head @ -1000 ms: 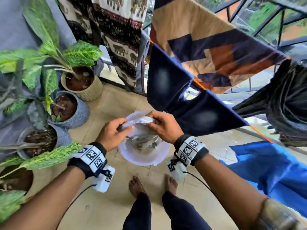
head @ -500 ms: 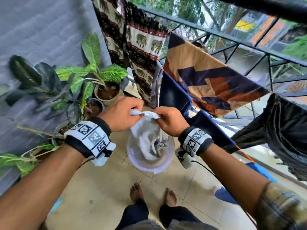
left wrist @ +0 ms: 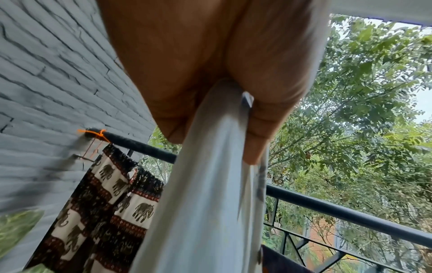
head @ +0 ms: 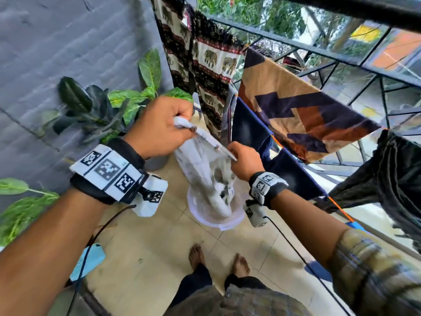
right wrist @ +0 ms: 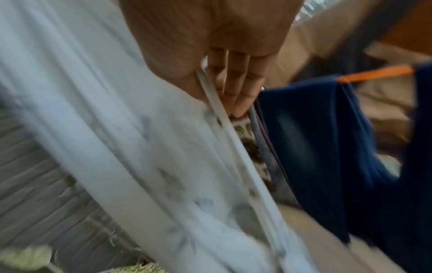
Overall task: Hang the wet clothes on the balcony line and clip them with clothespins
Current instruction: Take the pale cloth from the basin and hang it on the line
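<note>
A wet white garment (head: 205, 165) with small grey prints hangs stretched between both hands above a white basin (head: 214, 218) on the floor; its lower end still lies in the basin. My left hand (head: 164, 126) grips one end of its top edge, the fingers curled round the cloth (left wrist: 210, 184). My right hand (head: 245, 160) pinches the other end of that edge (right wrist: 215, 110). The orange line (head: 276, 141) runs just right of the hands, carrying a navy cloth (head: 250, 133), a tan-and-navy patterned cloth (head: 303, 106) and a black garment (head: 391, 169). No clothespins are visible.
Elephant-print cloths (head: 205, 60) hang from the black balcony rail (head: 319, 51) at the back. Potted plants (head: 98, 110) stand along the grey brick wall (head: 57, 53) on the left. A light-blue object (head: 87, 261) lies on the tiled floor. My bare feet (head: 218, 261) stand below the basin.
Both hands have lifted the white garment up out of the basin and pulled its top edge apart; the left hand rose higher. The head view tilted upward.
</note>
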The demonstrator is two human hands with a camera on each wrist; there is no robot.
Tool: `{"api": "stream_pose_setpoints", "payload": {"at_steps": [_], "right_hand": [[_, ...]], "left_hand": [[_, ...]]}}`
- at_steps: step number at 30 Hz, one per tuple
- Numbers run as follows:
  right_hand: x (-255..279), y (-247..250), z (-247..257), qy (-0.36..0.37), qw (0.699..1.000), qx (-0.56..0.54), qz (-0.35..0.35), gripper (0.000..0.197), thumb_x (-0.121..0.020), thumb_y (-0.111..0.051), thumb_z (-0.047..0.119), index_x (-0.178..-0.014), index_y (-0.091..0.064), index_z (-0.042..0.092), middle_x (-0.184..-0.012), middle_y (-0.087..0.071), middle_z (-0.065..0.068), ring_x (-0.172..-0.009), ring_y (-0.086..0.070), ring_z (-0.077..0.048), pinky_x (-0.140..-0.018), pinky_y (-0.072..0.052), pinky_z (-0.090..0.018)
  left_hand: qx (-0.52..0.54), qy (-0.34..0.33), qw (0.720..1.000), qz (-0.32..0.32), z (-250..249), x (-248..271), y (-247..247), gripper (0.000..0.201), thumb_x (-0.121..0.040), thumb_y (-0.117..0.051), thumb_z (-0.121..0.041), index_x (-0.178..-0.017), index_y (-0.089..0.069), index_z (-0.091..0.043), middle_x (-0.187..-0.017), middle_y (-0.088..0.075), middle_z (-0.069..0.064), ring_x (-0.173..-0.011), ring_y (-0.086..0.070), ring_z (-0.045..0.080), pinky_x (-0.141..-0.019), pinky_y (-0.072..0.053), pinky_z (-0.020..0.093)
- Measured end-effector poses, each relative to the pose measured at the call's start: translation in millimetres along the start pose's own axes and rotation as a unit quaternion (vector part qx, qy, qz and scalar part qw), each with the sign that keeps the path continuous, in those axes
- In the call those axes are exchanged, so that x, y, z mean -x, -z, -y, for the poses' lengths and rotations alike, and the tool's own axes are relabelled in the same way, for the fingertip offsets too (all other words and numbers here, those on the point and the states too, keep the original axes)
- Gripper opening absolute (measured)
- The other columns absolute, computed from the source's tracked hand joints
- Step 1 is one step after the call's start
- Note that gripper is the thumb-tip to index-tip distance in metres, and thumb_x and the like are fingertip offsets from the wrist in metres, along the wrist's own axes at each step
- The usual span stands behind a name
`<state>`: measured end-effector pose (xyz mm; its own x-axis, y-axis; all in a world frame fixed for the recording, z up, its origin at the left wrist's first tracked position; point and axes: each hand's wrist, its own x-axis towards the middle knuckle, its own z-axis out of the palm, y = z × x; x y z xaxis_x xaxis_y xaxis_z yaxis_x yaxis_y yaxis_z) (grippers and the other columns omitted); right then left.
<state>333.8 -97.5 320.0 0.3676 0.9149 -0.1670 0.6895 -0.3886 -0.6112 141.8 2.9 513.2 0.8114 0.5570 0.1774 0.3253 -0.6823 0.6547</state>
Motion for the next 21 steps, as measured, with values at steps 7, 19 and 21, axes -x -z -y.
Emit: {"api": "stream_pose_setpoints", "payload": {"at_steps": [7,19,21], "right_hand": [[10,-9,-17,-0.169,0.98,-0.07,0.074,0.028,-0.093,-0.054,0.044,-0.08,-0.064,0.021,-0.097,-0.07,-0.013,-0.097,-0.065,-0.037,-0.078,-0.047,-0.034],[14,46,37,-0.141,0.974,-0.155,0.082,0.032,-0.092,-0.053,0.027,-0.078,-0.069,0.003,-0.069,-0.068,-0.012,-0.063,-0.067,-0.026,-0.052,-0.057,-0.039],[16,59,54,-0.151,0.956,-0.242,0.064,0.036,-0.096,-0.054,0.025,-0.082,-0.07,-0.004,-0.068,-0.067,-0.018,-0.058,-0.065,-0.027,-0.046,-0.057,-0.038]], "left_hand": [[0.014,0.036,0.999,-0.026,16,18,-5,0.041,-0.075,-0.068,-0.016,-0.057,-0.033,-0.029,-0.053,-0.039,-0.008,-0.051,-0.034,0.003,-0.049,-0.022,0.02],[0.139,0.323,0.934,-0.067,135,59,-87,0.029,-0.078,-0.072,-0.035,-0.064,-0.049,-0.025,-0.063,-0.052,0.005,-0.066,-0.059,0.027,-0.07,-0.057,0.048],[0.153,0.346,0.925,-0.037,138,62,-108,0.021,-0.082,-0.076,-0.029,-0.075,-0.057,-0.027,-0.074,-0.061,0.003,-0.079,-0.067,0.031,-0.081,-0.057,0.054]]}}
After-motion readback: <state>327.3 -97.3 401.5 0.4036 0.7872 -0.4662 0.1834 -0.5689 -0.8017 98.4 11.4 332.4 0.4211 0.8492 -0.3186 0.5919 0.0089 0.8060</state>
